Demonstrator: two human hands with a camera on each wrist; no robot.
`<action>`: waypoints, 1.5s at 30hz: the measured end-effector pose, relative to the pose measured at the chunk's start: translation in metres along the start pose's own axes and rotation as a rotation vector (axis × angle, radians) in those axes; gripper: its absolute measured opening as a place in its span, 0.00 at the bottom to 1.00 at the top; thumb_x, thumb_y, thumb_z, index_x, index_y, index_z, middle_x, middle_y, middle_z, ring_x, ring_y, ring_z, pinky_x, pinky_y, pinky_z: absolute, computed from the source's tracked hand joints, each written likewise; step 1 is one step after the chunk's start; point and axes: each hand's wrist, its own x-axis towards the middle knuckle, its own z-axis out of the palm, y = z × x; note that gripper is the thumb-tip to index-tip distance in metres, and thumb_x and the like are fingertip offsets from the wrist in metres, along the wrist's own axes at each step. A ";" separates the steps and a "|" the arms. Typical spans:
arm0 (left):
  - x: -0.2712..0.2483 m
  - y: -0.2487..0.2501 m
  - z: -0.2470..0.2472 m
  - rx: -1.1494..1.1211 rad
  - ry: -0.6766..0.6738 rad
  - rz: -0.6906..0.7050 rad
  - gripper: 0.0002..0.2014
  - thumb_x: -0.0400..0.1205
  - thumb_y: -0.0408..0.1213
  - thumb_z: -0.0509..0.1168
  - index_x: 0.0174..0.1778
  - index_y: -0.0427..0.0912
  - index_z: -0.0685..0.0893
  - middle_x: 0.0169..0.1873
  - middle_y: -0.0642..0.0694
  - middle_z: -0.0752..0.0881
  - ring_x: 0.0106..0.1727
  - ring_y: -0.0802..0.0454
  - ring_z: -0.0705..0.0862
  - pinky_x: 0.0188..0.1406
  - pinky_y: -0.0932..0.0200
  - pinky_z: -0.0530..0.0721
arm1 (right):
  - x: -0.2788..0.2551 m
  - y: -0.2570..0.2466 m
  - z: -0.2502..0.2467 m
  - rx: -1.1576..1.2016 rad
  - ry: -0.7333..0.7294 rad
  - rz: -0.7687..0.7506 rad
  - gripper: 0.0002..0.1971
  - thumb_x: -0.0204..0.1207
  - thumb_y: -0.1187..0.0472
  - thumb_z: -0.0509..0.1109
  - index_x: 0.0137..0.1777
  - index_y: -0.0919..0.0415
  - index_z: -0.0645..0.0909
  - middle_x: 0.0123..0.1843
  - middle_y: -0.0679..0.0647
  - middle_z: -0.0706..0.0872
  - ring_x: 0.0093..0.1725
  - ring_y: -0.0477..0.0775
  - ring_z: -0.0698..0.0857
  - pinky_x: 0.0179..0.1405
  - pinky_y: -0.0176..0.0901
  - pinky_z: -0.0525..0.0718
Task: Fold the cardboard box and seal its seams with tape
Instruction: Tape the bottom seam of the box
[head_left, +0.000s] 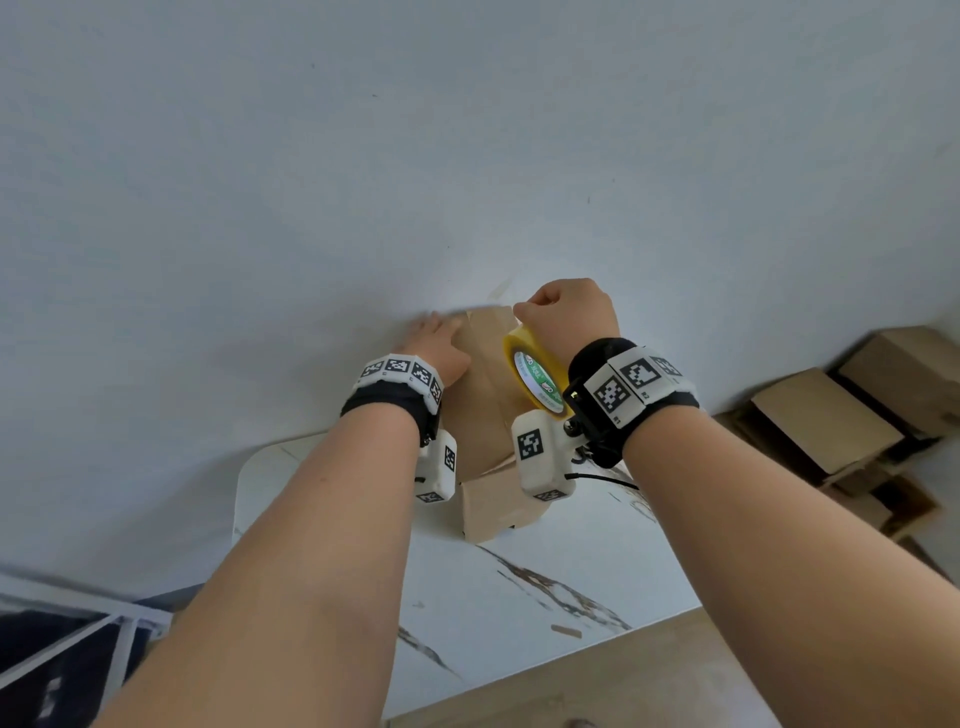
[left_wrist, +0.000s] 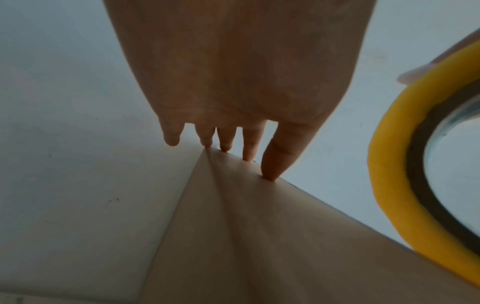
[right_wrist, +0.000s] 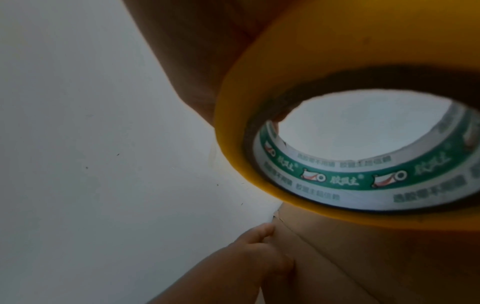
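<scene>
A brown cardboard box stands on the white marbled table, pushed against the white wall. My left hand lies flat on the box's top left part, fingers straight, their tips reaching the far edge of the box. My right hand grips a yellow tape roll with a green-and-white core, held on edge over the box's top right. In the right wrist view the tape roll fills the frame above the box, with the left hand at the bottom.
Several folded cardboard boxes are stacked on the floor at the right. A white wall rises right behind the box. A small tape scrap lies on the table near its front edge. A white metal frame sits at lower left.
</scene>
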 end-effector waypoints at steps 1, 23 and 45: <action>0.002 -0.001 -0.001 -0.008 -0.007 -0.003 0.36 0.73 0.40 0.64 0.80 0.54 0.62 0.82 0.45 0.58 0.82 0.43 0.58 0.80 0.42 0.62 | 0.001 0.000 0.000 0.002 -0.003 0.002 0.08 0.71 0.57 0.69 0.38 0.60 0.87 0.39 0.54 0.90 0.41 0.56 0.88 0.37 0.41 0.85; -0.098 -0.021 0.024 -0.137 0.095 -0.137 0.24 0.75 0.60 0.66 0.59 0.51 0.69 0.54 0.44 0.73 0.57 0.41 0.78 0.58 0.45 0.80 | -0.028 -0.007 -0.007 -0.192 -0.167 -0.165 0.08 0.74 0.55 0.69 0.44 0.57 0.88 0.43 0.50 0.88 0.42 0.51 0.85 0.36 0.39 0.78; -0.134 -0.004 0.029 -0.004 0.170 0.004 0.24 0.86 0.47 0.56 0.77 0.40 0.70 0.75 0.43 0.73 0.74 0.43 0.73 0.71 0.52 0.70 | -0.039 -0.006 -0.020 -0.196 -0.208 -0.259 0.07 0.74 0.54 0.71 0.41 0.57 0.88 0.43 0.50 0.90 0.42 0.51 0.86 0.39 0.40 0.84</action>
